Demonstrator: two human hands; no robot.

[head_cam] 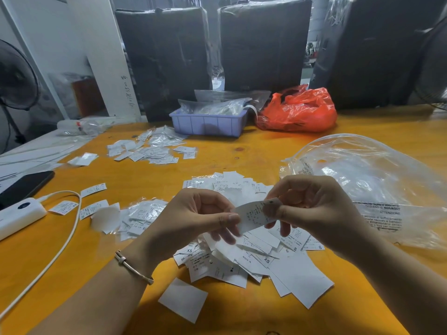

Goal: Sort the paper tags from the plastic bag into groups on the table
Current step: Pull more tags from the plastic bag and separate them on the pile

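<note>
A white paper tag [254, 215] with small print is held above the table between both hands. My left hand [193, 216] pinches its left end and my right hand [314, 209] pinches its right end. Directly beneath lies a big loose heap of white tags [254, 259], some marked S and XS. A smaller group of tags [135, 216], partly in clear wrappers, lies to the left. Another group [150, 151] sits farther back on the left. The large clear plastic bag [377, 180] rests crumpled at the right.
A blue bin [208, 124] of clear packets and a red plastic bag [300, 110] stand at the back of the orange table [242, 151]. A dark phone [24, 187], white power bank [19, 213] and cable [60, 247] lie at the left. Dark wrapped bundles rise behind.
</note>
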